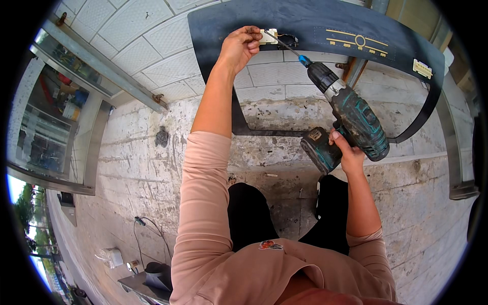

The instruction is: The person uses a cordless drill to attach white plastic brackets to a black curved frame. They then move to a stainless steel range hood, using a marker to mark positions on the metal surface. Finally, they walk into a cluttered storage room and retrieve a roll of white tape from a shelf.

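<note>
My left hand is raised and pinches a small cream-coloured fitting against the dark curved metal panel. My right hand grips the handle of a teal and black cordless drill. The drill's long thin bit points up and left, and its tip meets the fitting beside a dark hole in the panel. A second cream fitting sits on the panel's right end.
The panel forms a dark frame in front of a stained tiled wall. A glass-fronted cabinet stands at left. Metal posts rise at right. A cable, a small white container and a dark tool lie low at left.
</note>
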Demonstrator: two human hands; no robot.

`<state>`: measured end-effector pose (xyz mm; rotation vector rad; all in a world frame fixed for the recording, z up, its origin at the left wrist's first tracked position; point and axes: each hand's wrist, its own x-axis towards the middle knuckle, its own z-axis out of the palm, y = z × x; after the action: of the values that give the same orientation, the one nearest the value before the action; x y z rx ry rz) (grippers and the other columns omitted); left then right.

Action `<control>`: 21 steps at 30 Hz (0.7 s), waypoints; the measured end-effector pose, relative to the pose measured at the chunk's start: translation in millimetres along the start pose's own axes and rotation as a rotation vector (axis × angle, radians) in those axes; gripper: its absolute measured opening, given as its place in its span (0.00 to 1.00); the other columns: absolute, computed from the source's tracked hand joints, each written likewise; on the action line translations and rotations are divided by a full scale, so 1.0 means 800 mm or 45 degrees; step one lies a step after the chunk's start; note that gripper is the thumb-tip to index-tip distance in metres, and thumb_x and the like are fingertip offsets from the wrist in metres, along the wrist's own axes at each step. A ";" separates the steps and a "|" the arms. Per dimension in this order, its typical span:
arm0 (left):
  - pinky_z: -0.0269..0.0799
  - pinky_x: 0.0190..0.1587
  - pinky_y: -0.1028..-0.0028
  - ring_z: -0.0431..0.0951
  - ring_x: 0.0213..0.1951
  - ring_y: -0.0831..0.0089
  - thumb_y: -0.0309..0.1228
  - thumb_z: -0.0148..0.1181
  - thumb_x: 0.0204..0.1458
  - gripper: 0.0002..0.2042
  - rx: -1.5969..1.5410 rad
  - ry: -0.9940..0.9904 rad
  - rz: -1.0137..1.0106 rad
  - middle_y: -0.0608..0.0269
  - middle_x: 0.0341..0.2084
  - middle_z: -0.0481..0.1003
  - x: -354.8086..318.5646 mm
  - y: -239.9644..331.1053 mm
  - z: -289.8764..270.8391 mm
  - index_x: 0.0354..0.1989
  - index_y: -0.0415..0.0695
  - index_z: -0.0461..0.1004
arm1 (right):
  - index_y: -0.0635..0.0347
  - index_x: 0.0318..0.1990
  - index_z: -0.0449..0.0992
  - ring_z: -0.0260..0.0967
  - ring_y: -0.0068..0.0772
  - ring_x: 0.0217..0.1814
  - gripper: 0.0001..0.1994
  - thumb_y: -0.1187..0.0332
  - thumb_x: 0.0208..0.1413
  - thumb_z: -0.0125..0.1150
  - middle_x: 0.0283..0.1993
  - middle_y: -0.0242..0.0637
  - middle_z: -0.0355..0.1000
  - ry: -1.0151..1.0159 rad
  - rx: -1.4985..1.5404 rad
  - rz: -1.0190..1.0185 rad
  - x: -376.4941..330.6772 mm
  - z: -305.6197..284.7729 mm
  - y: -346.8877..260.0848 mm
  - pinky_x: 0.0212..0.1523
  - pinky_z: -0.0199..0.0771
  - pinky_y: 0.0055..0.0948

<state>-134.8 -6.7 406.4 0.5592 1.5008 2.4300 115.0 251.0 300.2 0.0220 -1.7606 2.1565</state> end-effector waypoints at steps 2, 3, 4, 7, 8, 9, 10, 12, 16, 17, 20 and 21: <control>0.59 0.28 0.78 0.60 0.25 0.78 0.17 0.40 0.52 0.09 -0.085 -0.003 0.036 0.57 0.32 0.69 -0.012 -0.001 0.001 0.39 0.35 0.66 | 0.65 0.35 0.75 0.69 0.22 0.30 0.07 0.76 0.49 0.66 0.31 0.31 0.73 0.003 0.000 0.010 -0.001 -0.005 0.002 0.35 0.69 0.24; 0.59 0.28 0.78 0.60 0.25 0.78 0.17 0.41 0.53 0.08 -0.091 0.105 0.047 0.57 0.33 0.69 -0.023 -0.007 0.002 0.40 0.35 0.66 | 0.65 0.35 0.75 0.69 0.22 0.30 0.07 0.76 0.50 0.66 0.31 0.31 0.73 0.020 0.001 0.016 -0.002 -0.006 0.002 0.35 0.69 0.24; 0.60 0.28 0.78 0.61 0.25 0.78 0.17 0.42 0.55 0.07 -0.098 0.214 0.056 0.56 0.33 0.69 -0.041 -0.015 0.005 0.40 0.35 0.66 | 0.65 0.35 0.75 0.69 0.23 0.30 0.07 0.76 0.50 0.66 0.31 0.31 0.73 0.036 0.000 0.024 -0.002 -0.007 0.001 0.35 0.69 0.24; 0.70 0.36 0.80 0.70 0.31 0.77 0.18 0.42 0.59 0.07 -0.204 0.440 -0.110 0.52 0.41 0.70 -0.120 -0.098 -0.017 0.42 0.34 0.66 | 0.65 0.36 0.75 0.70 0.23 0.31 0.06 0.76 0.50 0.66 0.32 0.32 0.74 0.033 0.013 0.000 -0.004 -0.010 -0.002 0.35 0.69 0.24; 0.74 0.40 0.79 0.73 0.34 0.75 0.19 0.41 0.61 0.07 -0.353 0.558 -0.250 0.47 0.45 0.71 -0.155 -0.151 -0.043 0.42 0.34 0.66 | 0.65 0.36 0.75 0.70 0.23 0.31 0.06 0.76 0.50 0.65 0.32 0.32 0.74 0.018 0.019 -0.005 -0.006 -0.010 -0.002 0.35 0.69 0.24; 0.76 0.43 0.76 0.75 0.37 0.70 0.20 0.39 0.62 0.07 -0.354 0.674 -0.409 0.44 0.47 0.70 -0.198 -0.209 -0.066 0.42 0.34 0.66 | 0.65 0.37 0.75 0.69 0.23 0.31 0.06 0.76 0.51 0.64 0.32 0.31 0.73 0.010 0.009 -0.016 -0.006 -0.009 -0.003 0.35 0.69 0.24; 0.78 0.44 0.74 0.76 0.39 0.67 0.20 0.40 0.62 0.07 -0.343 0.806 -0.610 0.43 0.48 0.70 -0.244 -0.266 -0.086 0.43 0.34 0.66 | 0.65 0.37 0.75 0.69 0.23 0.30 0.06 0.77 0.51 0.63 0.32 0.32 0.73 -0.028 0.017 0.001 -0.006 -0.010 -0.004 0.34 0.69 0.24; 0.77 0.49 0.69 0.76 0.41 0.62 0.18 0.38 0.61 0.08 -0.439 1.039 -0.843 0.45 0.46 0.71 -0.325 -0.348 -0.106 0.42 0.34 0.65 | 0.66 0.38 0.74 0.68 0.23 0.30 0.07 0.77 0.52 0.63 0.32 0.33 0.72 -0.094 -0.025 0.000 -0.006 -0.014 -0.001 0.34 0.69 0.25; 0.75 0.53 0.66 0.75 0.44 0.58 0.15 0.36 0.59 0.09 -0.531 1.161 -0.850 0.47 0.44 0.71 -0.380 -0.382 -0.104 0.41 0.33 0.65 | 0.68 0.38 0.74 0.68 0.25 0.31 0.08 0.77 0.51 0.63 0.31 0.34 0.72 -0.106 0.036 0.015 -0.013 -0.004 -0.006 0.36 0.69 0.26; 0.75 0.53 0.67 0.75 0.43 0.59 0.16 0.36 0.59 0.09 -0.530 1.140 -0.819 0.47 0.43 0.72 -0.375 -0.371 -0.094 0.41 0.33 0.65 | 0.69 0.38 0.73 0.68 0.25 0.32 0.08 0.76 0.51 0.63 0.31 0.34 0.72 -0.105 0.039 0.055 -0.008 -0.003 -0.008 0.36 0.69 0.26; 0.76 0.49 0.69 0.77 0.40 0.63 0.19 0.39 0.61 0.07 -0.482 1.101 -0.719 0.50 0.39 0.74 -0.364 -0.333 -0.079 0.41 0.34 0.66 | 0.67 0.38 0.74 0.68 0.24 0.32 0.08 0.76 0.51 0.63 0.31 0.33 0.72 -0.182 0.026 0.111 -0.001 -0.001 -0.010 0.37 0.69 0.26; 0.77 0.47 0.70 0.77 0.38 0.65 0.21 0.41 0.61 0.07 -0.457 1.087 -0.686 0.51 0.38 0.75 -0.359 -0.322 -0.077 0.40 0.35 0.67 | 0.67 0.38 0.74 0.69 0.24 0.32 0.08 0.76 0.51 0.63 0.31 0.33 0.72 -0.195 0.006 0.128 -0.001 -0.001 -0.008 0.37 0.69 0.26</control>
<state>96.0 -51.9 94.7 -0.9396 1.1421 2.4570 117.9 252.9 305.7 0.1043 -1.8778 2.2843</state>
